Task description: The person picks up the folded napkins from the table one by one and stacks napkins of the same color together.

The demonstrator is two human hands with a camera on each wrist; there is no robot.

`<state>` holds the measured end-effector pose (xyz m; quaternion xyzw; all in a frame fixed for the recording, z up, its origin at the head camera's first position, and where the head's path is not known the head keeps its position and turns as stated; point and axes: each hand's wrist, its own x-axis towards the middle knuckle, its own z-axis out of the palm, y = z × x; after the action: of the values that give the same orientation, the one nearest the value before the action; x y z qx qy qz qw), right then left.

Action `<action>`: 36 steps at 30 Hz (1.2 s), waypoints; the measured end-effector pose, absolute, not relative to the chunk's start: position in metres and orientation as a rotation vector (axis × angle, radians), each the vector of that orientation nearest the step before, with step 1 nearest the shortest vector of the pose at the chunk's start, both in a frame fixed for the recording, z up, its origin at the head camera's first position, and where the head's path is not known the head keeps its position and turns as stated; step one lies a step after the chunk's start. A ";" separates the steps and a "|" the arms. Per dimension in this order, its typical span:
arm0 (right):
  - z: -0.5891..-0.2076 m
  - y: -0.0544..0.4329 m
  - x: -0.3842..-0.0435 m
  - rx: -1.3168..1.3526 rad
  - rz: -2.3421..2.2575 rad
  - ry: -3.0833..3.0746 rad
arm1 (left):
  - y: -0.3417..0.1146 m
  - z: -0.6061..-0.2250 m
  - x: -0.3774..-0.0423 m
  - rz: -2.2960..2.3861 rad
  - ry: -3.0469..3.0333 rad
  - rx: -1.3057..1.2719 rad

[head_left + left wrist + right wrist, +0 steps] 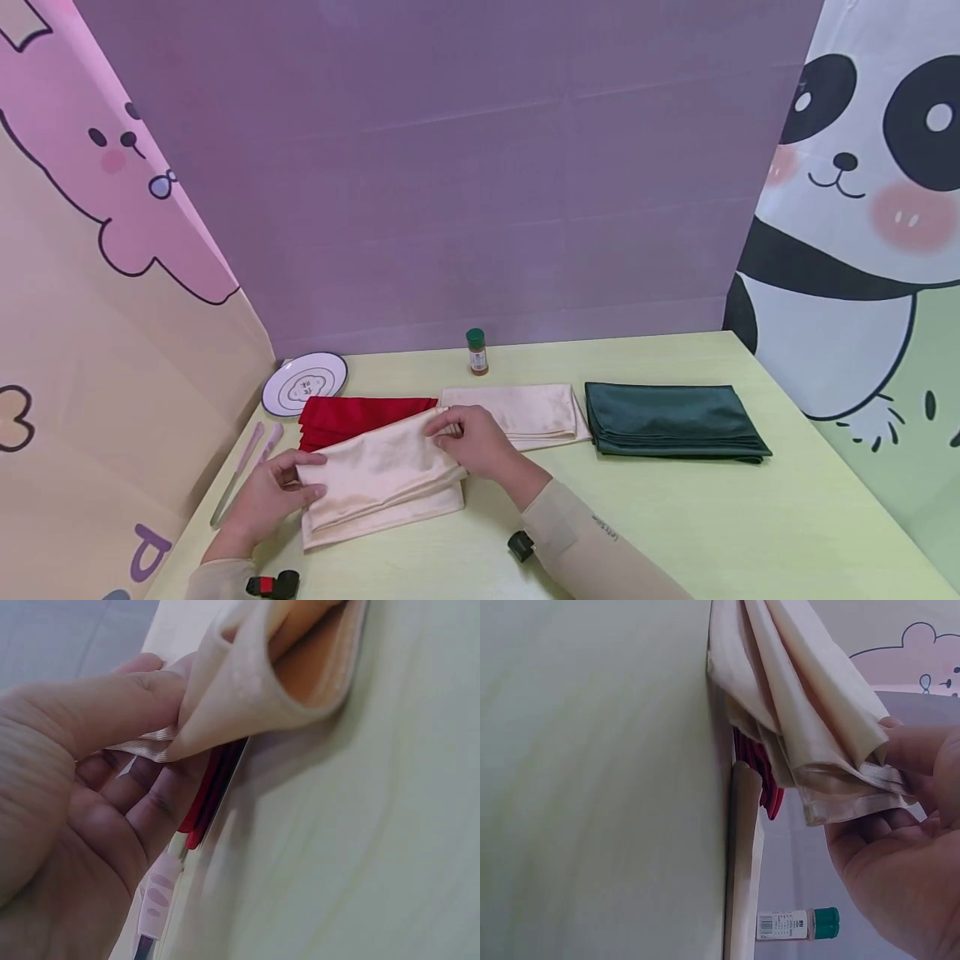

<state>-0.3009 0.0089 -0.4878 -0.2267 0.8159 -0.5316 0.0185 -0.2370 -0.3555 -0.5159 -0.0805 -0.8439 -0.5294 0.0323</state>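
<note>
Both hands hold a folded cream cloth [382,471] by its upper corners, in front of a folded red cloth [360,417] that it partly covers. At the left corner, my left hand [273,492] pinches the fabric between thumb and fingers; the left wrist view shows the cloth's edge [225,697] in that pinch. My right hand [480,442] pinches the right corner, and in the right wrist view several layers [832,750] hang from its fingers. The cloth's lower fold lies low over the table. Behind the right hand lies a second folded cream cloth [517,408].
A folded dark green cloth [671,421] lies to the right. At the back stand a small green-capped spice bottle [477,353] and, to the left, a white plate [273,398] with a dark rim. Two pink-handled utensils [251,446] lie along the table's left edge.
</note>
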 end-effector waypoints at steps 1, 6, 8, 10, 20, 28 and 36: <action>-0.488 0.009 -0.301 -0.708 -1.651 2.534 | -0.355 -0.516 -0.237 -1.640 -2.590 -0.256; -0.488 0.012 -0.304 -0.722 -1.654 2.553 | -0.354 -0.516 -0.236 -1.677 -2.544 -0.279; -0.488 0.014 -0.305 -0.721 -1.655 2.557 | -0.353 -0.516 -0.236 -1.683 -2.531 -0.270; -0.487 0.015 -0.305 -0.719 -1.662 2.548 | -0.353 -0.516 -0.236 -1.678 -2.526 -0.275; -0.481 0.018 -0.305 -0.711 -1.688 2.511 | -0.348 -0.512 -0.236 -1.663 -2.507 -0.219; -0.472 0.027 -0.306 -0.743 -1.686 2.454 | -0.345 -0.506 -0.243 -1.609 -2.496 -0.270; -0.466 0.037 -0.305 -0.808 -1.691 2.409 | -0.338 -0.498 -0.249 -1.629 -2.532 -0.285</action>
<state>-0.3051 0.0366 -0.4663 -0.2645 0.7884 -0.5536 0.0446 -0.2491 -0.3380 -0.4979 -0.0941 -0.8358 -0.5378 0.0589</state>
